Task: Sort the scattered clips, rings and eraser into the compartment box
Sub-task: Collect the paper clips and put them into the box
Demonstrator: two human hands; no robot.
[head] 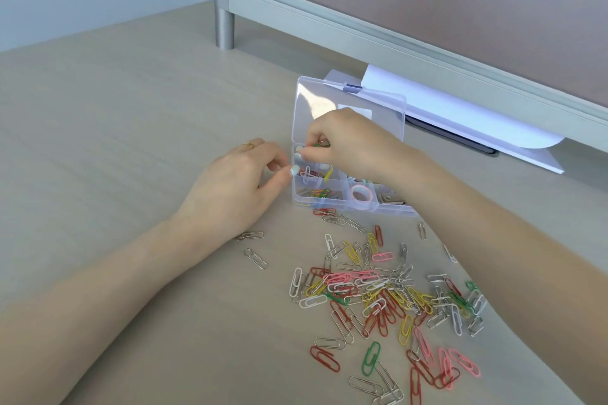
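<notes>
Desk (pixel 115 128), pale wood grain, carries everything; a grey-framed partition (pixel 394 33) runs along its far edge, with a white sheet (pixel 460 115) lying under the frame.

Compartment box (pixel 348 189), clear plastic, stands near the far edge just short of the partition, its lid (pixel 329 102) tilted up and open. Six compartments can be made out, though the right hand covers part of the back row. Front left compartment: mixed coloured clips. Front middle: one pink ring (pixel 361 196). Front right: metal pieces, too small to name.

Loose paper clips (pixel 378 293) lie in a heap on the desk nearer the person than the box, spreading toward the near right edge; too many and too overlapped to count. Two silver clips (pixel 255 258) lie apart at the left of the heap, one partly under the left wrist.

Right hand (pixel 348 138) hovers over the back row of the box, fingers curled, pinching a small bunch of clips (pixel 320 143), green and red showing; count unclear.

Left hand (pixel 237 181) sits at the box's left wall, thumb and fingertips drawn together against the wall; whether they hold anything cannot be told. One gold band (pixel 250 145) on a finger.

No eraser can be identified with certainty.
</notes>
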